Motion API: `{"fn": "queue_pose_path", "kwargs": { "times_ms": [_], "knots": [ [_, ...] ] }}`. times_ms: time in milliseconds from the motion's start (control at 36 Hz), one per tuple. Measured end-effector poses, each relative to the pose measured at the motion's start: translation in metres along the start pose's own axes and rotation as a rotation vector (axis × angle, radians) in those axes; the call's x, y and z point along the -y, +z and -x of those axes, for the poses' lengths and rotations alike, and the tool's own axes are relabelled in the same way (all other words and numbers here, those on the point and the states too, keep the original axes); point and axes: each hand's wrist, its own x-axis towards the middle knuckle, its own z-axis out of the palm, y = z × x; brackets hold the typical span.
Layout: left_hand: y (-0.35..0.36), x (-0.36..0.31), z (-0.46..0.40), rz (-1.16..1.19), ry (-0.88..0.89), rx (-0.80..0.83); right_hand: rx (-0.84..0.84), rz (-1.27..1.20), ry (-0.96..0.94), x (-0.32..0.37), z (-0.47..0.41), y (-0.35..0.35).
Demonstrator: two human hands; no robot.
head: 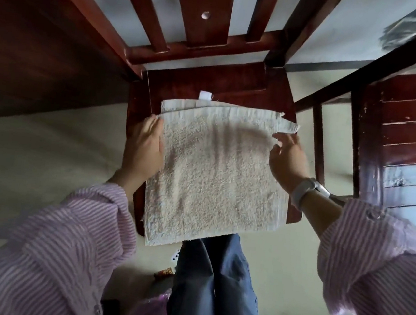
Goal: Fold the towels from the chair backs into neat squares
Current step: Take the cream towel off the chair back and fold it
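Since the towel (215,173) lies flat on the chair seat (209,85), already doubled w/ two layers showing along its far edge, the next fold turns on how it sits between the hands. It covers most of the seat, its near edge hanging just past the seat's front edge, over the person's legs. A small white tag (205,96) pokes out at the far edge, toward the chair back (196,12).

The left hand (146,148) rests on the towel's left edge, near the seat's left side, fingers flat, palm down; it looks to be pressing, not pinching, though I can't tell for sure. The right hand (287,160), w/ a watch (306,190) at the wrist, sits at the right edge near the far right corner, fingers spread & loose, clamped on nothing that I can see. So the hands are well apart, one per side, about equally near.

The towel looks roughly square, slightly longer front-to-back. My read: the next fold prob. goes across, one side edge carried to the other, either hand being placed for it. Far edges are a bit offset, so aligning corners first seems wise.
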Motion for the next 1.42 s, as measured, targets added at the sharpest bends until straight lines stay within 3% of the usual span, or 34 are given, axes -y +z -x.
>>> {"fn": "queue_pose_path", "kwargs": {
  "times_ms": [139,250,444,528,583,639,694,750,806,861,917,1000,1083,1194,1417],
  "knots": [
    [0.0,0.002,-0.029,-0.037,-0.009,-0.002,-0.079,0.164,-0.108,0.014,-0.041,0.0],
    [-0.001,0.007,-0.037,-0.103,-0.062,0.003,0.012,0.218,-0.073,0.016,-0.063,0.006],
    [-0.003,0.008,-0.042,-0.135,-0.089,-0.022,-0.106,0.338,-0.071,0.015,-0.078,0.006],
    [-0.006,0.008,-0.039,0.034,-0.098,-0.056,-0.111,0.273,-0.106,0.012,-0.072,0.003],
    [-0.013,0.004,-0.034,0.277,-0.142,-0.05,-0.145,0.124,-0.15,0.012,-0.064,-0.002],
    [-0.023,-0.002,-0.027,0.563,-0.223,0.056,-0.133,-0.11,-0.176,0.011,-0.052,-0.011],
    [-0.039,-0.006,-0.019,0.925,-0.32,0.303,0.027,-0.331,-0.112,0.005,-0.038,-0.026],
    [-0.055,-0.002,-0.014,1.143,-0.354,0.646,0.348,-0.52,-0.026,-0.004,-0.022,-0.046],
    [-0.072,0.003,-0.014,1.031,-0.316,0.964,0.754,-0.495,0.035,-0.015,-0.011,-0.068],
    [-0.083,0.003,-0.019,0.842,-0.278,1.075,1.016,-0.401,0.127,-0.024,-0.006,-0.082],
    [-0.083,-0.001,-0.032,0.678,-0.249,0.893,0.938,-0.452,0.169,-0.033,-0.008,-0.082],
    [-0.064,-0.004,-0.053,0.465,-0.182,0.383,0.398,-0.581,0.16,-0.037,-0.023,-0.066],
    [-0.037,-0.005,-0.07,0.362,-0.137,0.159,0.022,-0.461,0.087,-0.031,-0.044,-0.047],
    [-0.015,-0.01,-0.081,0.178,-0.034,-0.011,-0.097,-0.298,0.064,-0.027,-0.06,-0.027],
    [-0.006,-0.009,-0.081,0.042,0.086,-0.065,-0.143,-0.121,0.125,-0.023,-0.067,-0.015]
  ]
}}
